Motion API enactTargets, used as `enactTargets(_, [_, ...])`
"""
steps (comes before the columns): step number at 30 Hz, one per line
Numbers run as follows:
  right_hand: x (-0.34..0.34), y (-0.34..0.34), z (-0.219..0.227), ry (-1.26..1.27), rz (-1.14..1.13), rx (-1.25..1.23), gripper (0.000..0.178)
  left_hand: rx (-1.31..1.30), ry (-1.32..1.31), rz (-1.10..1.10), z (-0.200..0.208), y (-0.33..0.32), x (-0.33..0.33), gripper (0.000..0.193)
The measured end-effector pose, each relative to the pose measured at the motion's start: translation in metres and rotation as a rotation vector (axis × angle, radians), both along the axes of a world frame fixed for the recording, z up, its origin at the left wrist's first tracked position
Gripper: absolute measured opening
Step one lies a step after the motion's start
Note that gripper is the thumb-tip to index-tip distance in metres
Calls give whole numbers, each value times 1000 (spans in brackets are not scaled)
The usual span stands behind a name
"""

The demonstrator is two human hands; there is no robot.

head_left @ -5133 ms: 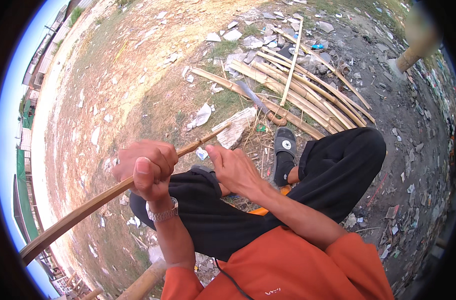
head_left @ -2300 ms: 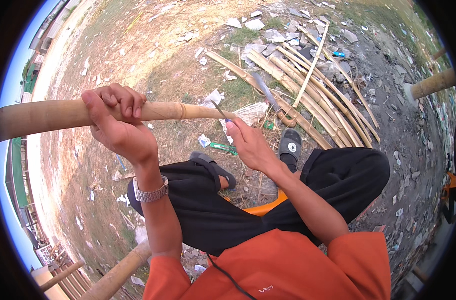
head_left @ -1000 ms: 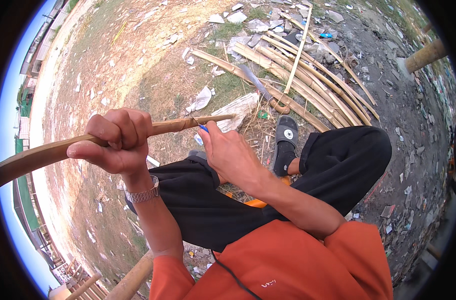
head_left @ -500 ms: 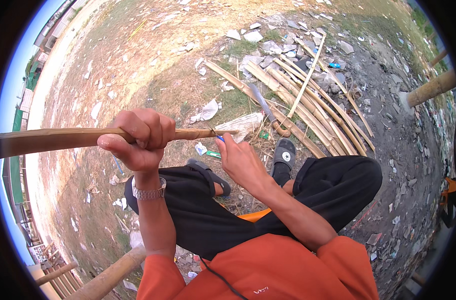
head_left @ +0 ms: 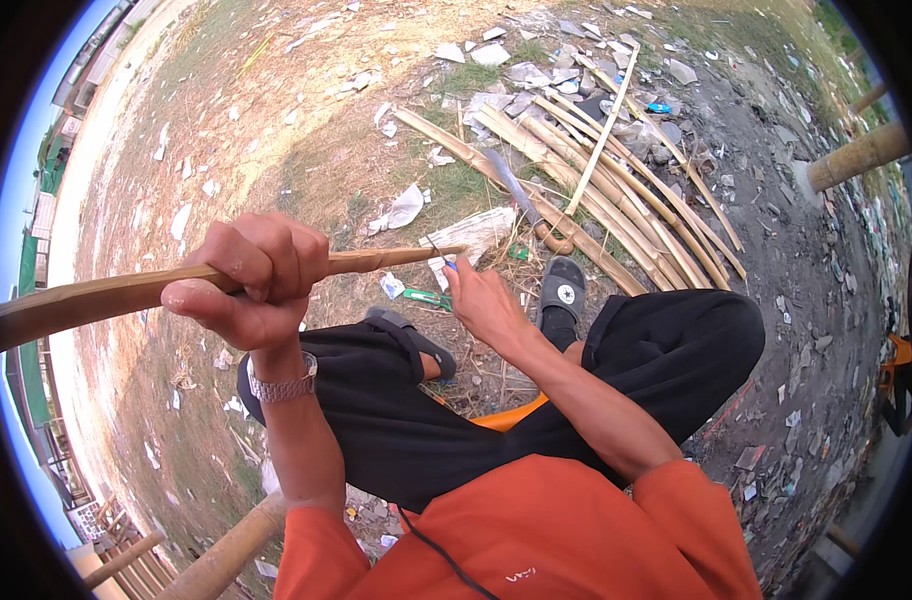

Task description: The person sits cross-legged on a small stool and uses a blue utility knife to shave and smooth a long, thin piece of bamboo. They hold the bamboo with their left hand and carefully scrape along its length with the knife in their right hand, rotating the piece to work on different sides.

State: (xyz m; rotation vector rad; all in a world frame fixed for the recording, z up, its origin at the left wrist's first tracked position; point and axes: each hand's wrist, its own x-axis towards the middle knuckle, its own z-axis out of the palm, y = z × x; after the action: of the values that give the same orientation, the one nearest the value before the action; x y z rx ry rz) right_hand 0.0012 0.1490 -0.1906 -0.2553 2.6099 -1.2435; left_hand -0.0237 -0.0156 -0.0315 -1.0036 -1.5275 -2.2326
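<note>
While the left hand [head_left: 244, 283] stays out of nothing but its own grip, fingers clamped around a bamboo strip [head_left: 126, 292] held level, the right hand [head_left: 481, 300] pinches a small blue-tipped tool at the strip's tip. Beyond lie black sandals [head_left: 562, 297], a curved-handled blade [head_left: 524, 205] and bamboo poles [head_left: 616, 200].

Left hand [head_left: 251, 285] wraps bamboo pole [head_left: 106, 298]; pole runs from left edge rightward, tip near right hand [head_left: 481, 305]. Right hand right of pole tip, above knees. Sandalled feet [head_left: 561, 295] on ground below hands. Pile of bamboo poles [head_left: 616, 190] ahead, right of centre. Machete [head_left: 521, 200] lies on pile's near side. Paper scraps [head_left: 406, 208] scattered ahead-left. Post [head_left: 861, 155] far right.
</note>
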Motion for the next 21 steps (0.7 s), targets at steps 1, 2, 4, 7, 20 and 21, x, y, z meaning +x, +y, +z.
enactTargets(1, [1,2,2,-21,14,11,30,-15,0,19,1,1,1,58])
enactTargets(2, [6,2,5,-57,35,21,31,-31,-16,45,0,2,5,57])
enactTargets(4, [3,-4,-4,-29,1,-62,32,10,-42,94,-3,-1,-1,56])
enactTargets(7, [-8,-12,-21,-12,-37,-104,32,19,-114,181,3,-6,1,55])
enactTargets(20, [-8,-6,-35,-96,-8,13,35,-17,-122,144,2,-3,-1,56])
enactTargets(21, [-10,-6,-42,-92,-11,14,34,-14,-135,171,3,-2,0,55])
